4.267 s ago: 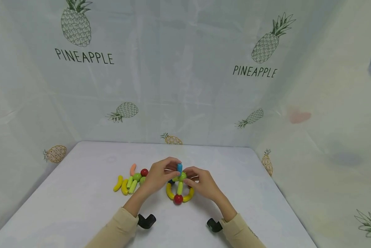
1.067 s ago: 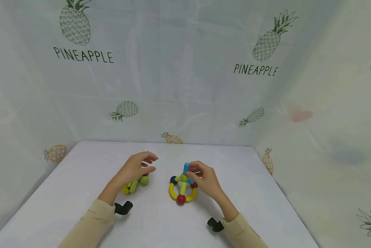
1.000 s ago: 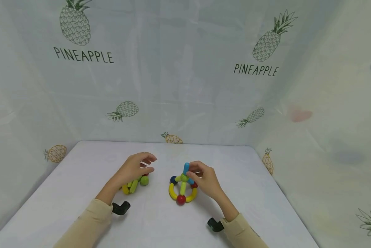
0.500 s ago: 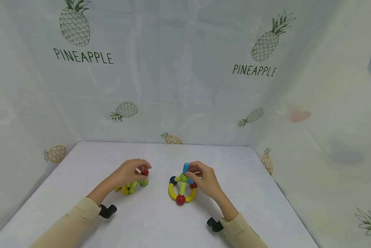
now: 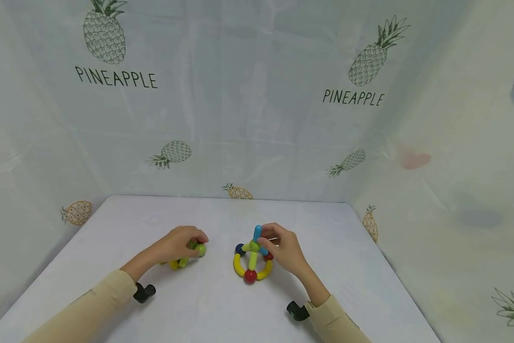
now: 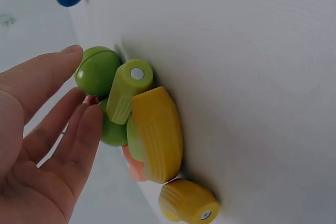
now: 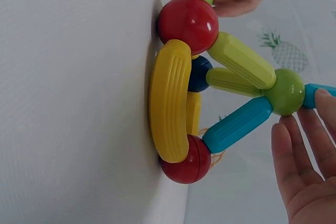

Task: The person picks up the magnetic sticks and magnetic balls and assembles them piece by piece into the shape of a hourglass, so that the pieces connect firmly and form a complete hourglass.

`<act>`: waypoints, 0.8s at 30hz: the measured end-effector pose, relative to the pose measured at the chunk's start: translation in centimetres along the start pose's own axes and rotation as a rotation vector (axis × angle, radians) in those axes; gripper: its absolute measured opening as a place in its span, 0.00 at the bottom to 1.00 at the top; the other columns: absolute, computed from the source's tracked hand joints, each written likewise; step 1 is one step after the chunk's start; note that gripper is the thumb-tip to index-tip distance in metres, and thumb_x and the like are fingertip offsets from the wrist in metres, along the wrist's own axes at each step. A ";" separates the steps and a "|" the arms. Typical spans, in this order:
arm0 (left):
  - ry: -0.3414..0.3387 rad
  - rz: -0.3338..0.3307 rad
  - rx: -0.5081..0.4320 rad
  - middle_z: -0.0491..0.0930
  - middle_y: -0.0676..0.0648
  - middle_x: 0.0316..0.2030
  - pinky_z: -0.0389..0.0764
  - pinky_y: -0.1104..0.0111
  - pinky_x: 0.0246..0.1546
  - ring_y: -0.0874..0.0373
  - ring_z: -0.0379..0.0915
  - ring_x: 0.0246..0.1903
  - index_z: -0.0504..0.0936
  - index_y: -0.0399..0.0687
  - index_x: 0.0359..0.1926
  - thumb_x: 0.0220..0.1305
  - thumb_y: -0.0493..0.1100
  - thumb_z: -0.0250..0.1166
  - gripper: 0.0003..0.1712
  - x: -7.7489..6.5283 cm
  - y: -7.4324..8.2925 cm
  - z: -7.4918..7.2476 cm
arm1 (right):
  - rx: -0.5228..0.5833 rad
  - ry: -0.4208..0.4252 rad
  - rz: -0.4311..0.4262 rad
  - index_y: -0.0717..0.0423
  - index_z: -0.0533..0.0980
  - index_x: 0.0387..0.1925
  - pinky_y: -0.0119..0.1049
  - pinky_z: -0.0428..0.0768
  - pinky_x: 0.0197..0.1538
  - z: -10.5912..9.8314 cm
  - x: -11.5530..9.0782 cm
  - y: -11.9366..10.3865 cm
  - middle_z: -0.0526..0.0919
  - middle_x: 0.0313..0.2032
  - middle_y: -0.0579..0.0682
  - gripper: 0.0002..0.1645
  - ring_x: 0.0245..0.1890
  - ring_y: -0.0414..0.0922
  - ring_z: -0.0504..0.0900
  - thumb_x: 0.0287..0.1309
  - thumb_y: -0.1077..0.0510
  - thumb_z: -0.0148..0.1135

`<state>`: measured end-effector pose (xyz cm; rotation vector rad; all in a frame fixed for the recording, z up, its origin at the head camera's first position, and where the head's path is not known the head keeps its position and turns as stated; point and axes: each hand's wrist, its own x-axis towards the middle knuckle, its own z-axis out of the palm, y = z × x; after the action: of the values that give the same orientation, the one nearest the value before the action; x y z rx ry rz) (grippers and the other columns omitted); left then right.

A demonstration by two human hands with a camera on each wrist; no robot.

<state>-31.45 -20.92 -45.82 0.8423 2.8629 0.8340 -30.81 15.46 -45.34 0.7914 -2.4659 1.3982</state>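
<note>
A magnetic building-toy structure stands on the white table: a base ring of curved yellow rods (image 7: 170, 100) and balls, with straight rods rising to a green ball (image 7: 283, 92). A short blue rod (image 5: 257, 232) sticks up from that ball. My right hand (image 5: 286, 248) pinches this upright rod between thumb and fingers. To the left, my left hand (image 5: 177, 245) reaches over a pile of loose pieces, thumb and fingers spread about a loose green ball (image 6: 98, 71). A red ball is mostly hidden behind those fingers.
The pile also has a light green rod (image 6: 126, 90), curved yellow rods (image 6: 157, 135) and a coral piece (image 6: 135, 165), partly covered by the left hand in the head view. A pineapple-print curtain (image 5: 257, 119) hangs behind the table's back edge.
My left hand has left the structure, moved left and lowered onto the pile. The red ball seen by its fingers is now covered. My right hand stays at the blue rod.
</note>
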 end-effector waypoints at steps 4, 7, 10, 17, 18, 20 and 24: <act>-0.009 0.005 0.048 0.86 0.53 0.50 0.83 0.53 0.57 0.56 0.80 0.51 0.88 0.48 0.56 0.63 0.37 0.78 0.20 0.1 0.3 0.3 | -0.006 0.002 -0.015 0.48 0.82 0.56 0.32 0.87 0.51 0.0 -0.1 0.0 0.90 0.46 0.42 0.16 0.46 0.42 0.88 0.69 0.59 0.71; -0.010 0.029 0.086 0.87 0.52 0.51 0.83 0.52 0.57 0.55 0.80 0.52 0.88 0.47 0.56 0.61 0.36 0.79 0.21 0.1 0.8 0.3 | -0.003 0.004 -0.017 0.48 0.82 0.56 0.33 0.87 0.51 0.0 -0.1 0.0 0.90 0.46 0.42 0.16 0.46 0.42 0.88 0.69 0.59 0.71; -0.006 0.040 0.102 0.87 0.52 0.51 0.82 0.52 0.58 0.54 0.80 0.51 0.88 0.46 0.54 0.61 0.34 0.79 0.20 0.1 1.2 0.3 | 0.000 0.004 -0.018 0.48 0.82 0.56 0.33 0.87 0.51 -0.1 -0.1 -0.1 0.90 0.46 0.43 0.16 0.46 0.42 0.88 0.69 0.59 0.71; 0.006 0.051 0.100 0.87 0.53 0.46 0.72 0.43 0.67 0.56 0.80 0.48 0.90 0.46 0.49 0.61 0.33 0.78 0.15 0.1 1.2 0.4 | 0.002 0.001 0.001 0.47 0.82 0.55 0.32 0.87 0.51 -0.1 0.0 -0.2 0.90 0.45 0.41 0.15 0.46 0.41 0.88 0.69 0.59 0.71; 0.010 0.059 0.101 0.87 0.53 0.46 0.70 0.40 0.68 0.56 0.81 0.47 0.90 0.46 0.48 0.61 0.33 0.78 0.15 0.2 1.1 0.5 | 0.003 0.001 0.007 0.47 0.82 0.55 0.32 0.87 0.51 -0.1 0.0 -0.2 0.90 0.45 0.40 0.15 0.46 0.41 0.88 0.69 0.59 0.71; 0.015 0.058 0.094 0.87 0.53 0.46 0.67 0.38 0.71 0.56 0.81 0.47 0.90 0.46 0.48 0.61 0.34 0.78 0.14 0.2 1.1 0.6 | 0.006 0.001 0.014 0.46 0.82 0.55 0.32 0.87 0.52 -0.1 0.0 -0.1 0.90 0.45 0.39 0.15 0.46 0.40 0.88 0.69 0.60 0.71; 0.028 0.059 0.100 0.87 0.55 0.47 0.74 0.43 0.66 0.59 0.81 0.47 0.90 0.46 0.50 0.62 0.36 0.78 0.15 0.3 1.2 0.6 | 0.007 -0.002 0.021 0.46 0.82 0.55 0.35 0.87 0.53 0.0 0.0 -0.1 0.89 0.46 0.39 0.15 0.47 0.40 0.88 0.69 0.59 0.71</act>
<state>-30.98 -19.61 -45.72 0.9375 2.9386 0.7193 -30.77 15.44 -45.27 0.7710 -2.4787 1.4146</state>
